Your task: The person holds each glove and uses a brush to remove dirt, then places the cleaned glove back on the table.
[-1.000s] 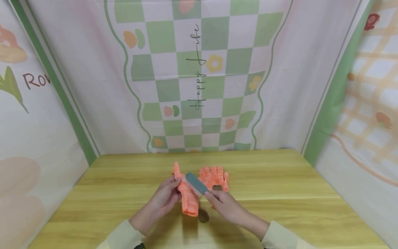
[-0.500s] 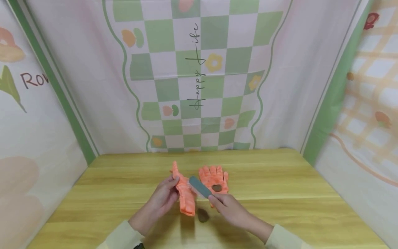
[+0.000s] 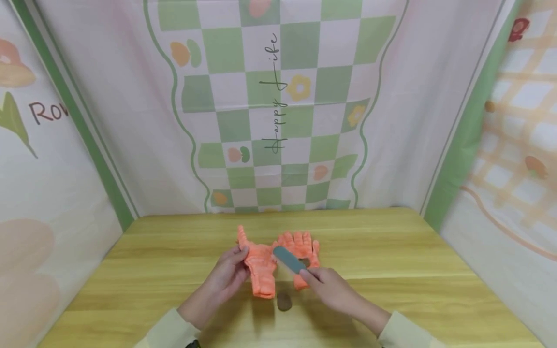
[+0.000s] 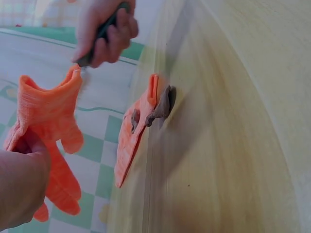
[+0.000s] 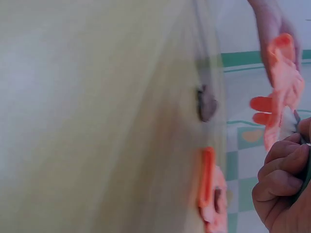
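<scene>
Between left fingers (image 4: 35,144), the pinched glove (image 3: 262,275) could slip if the brush (image 3: 289,259), gripped in right fingers (image 5: 279,182), drags; contact unclear.

Brush (image 3: 289,259) right of one glove (image 3: 262,271), second glove (image 3: 302,248) on table (image 3: 383,256)

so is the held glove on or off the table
Off: the left hand holds the glove, with a gap to the table in the left wrist view.
</scene>
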